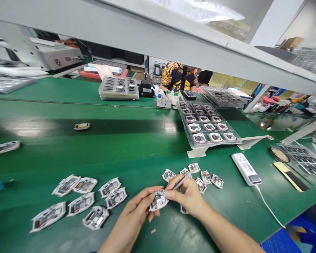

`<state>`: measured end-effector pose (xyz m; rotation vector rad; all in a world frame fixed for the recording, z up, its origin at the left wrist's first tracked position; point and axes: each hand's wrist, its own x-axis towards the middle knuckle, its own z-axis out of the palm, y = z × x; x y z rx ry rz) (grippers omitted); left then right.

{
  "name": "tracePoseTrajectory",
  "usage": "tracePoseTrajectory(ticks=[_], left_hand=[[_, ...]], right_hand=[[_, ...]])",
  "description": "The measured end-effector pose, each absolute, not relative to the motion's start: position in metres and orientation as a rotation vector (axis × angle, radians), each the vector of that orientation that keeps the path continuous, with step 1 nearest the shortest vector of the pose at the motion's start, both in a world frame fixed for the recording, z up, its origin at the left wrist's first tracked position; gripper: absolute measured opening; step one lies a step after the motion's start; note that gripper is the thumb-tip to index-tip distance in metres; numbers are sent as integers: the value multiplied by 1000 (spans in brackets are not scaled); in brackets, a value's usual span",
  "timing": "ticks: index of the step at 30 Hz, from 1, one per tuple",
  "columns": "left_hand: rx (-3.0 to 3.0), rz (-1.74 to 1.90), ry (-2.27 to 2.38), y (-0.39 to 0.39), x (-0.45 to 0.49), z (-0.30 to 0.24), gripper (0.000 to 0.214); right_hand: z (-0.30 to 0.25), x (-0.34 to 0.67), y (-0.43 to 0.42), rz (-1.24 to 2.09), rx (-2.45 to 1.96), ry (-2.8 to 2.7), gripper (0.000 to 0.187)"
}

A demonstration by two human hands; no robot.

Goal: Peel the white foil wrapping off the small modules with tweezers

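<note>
My left hand is closed around the edge of a small white-framed circuit board unit, holding it just above the green bench. In my right hand is a slim grey pair of tweezers, pinched between thumb and fingers; its tip is hidden near the unit. The right thumb reaches the unit's right edge. Several similar units lie loose to the left of my hands. More of them lie behind and right of my right hand, partly covered by it.
A clear tray of similar units rests tilted on white brackets. A white corded device lies at right. Two units, one of them this one, sit on the green belt. A shelf beam crosses overhead. Another person sits opposite.
</note>
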<state>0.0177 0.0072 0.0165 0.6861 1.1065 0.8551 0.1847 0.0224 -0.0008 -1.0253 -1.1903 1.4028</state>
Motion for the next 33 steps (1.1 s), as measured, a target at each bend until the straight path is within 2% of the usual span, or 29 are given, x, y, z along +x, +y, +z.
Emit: tracePoseTrajectory(ticks=[11, 19, 33], left_hand=[[943, 860, 1179, 5, 15, 8, 33], [1018, 838, 1159, 3, 15, 8, 30], [1037, 804, 1100, 2, 11, 5, 36]], right_hand=[[-5, 181, 18, 1276, -1123, -1142, 18], [-8, 180, 20, 1328, -1094, -1075, 18], [-10, 181, 20, 1359, -954, -1044, 15]])
